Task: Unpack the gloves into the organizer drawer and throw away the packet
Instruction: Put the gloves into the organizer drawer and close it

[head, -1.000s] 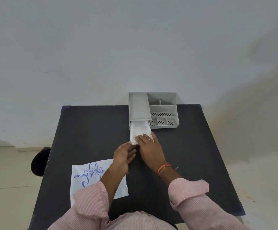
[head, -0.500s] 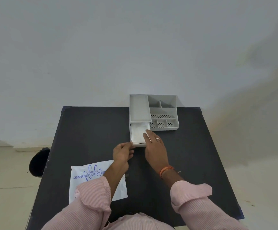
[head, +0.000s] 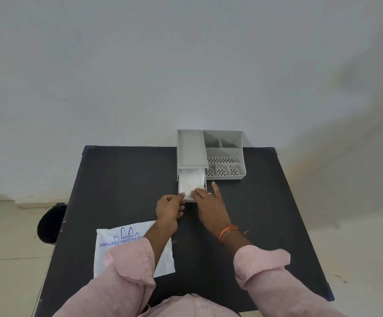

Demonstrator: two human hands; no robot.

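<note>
- Since a second ago the folded white polyethylene gloves (head: 191, 182) have gone from hanging over the drawer's near end to lying wholly inside the small grey pull-out drawer (head: 192, 198), which has also slid part of the way back under the grey plastic compartmented organizer (head: 222, 154)
- Left hand (head: 168, 208) sits at the drawer's 7 o'clock corner, fingers curled, fingertips touching the front lip; whether it pinches the lip or only steadies it, I cannot tell
- Right hand (head: 208, 202) lies flat and spread at the drawer's 5 o'clock corner; its fingertips rest on the near edge of the gloves and the drawer front; it presses rather than grasps, nothing closed inside it
- Organizer stands at 12 o'clock on the black rectangular table (head: 122, 179), against the pale wall; its open compartments look empty
- Flat white printed plastic packet (head: 126, 245) lies at 8 o'clock on the table, partly under the left sleeve; untouched by either hand
- Dark round bin (head: 48, 221) stands on the floor off the table's 9 o'clock edge
- Progress, as I judge it: unpacking is done and the gloves are stowed; the drawer is not yet fully shut; the packet has yet to be picked up and dropped, most likely into that bin; roughly the latter half remains
</note>
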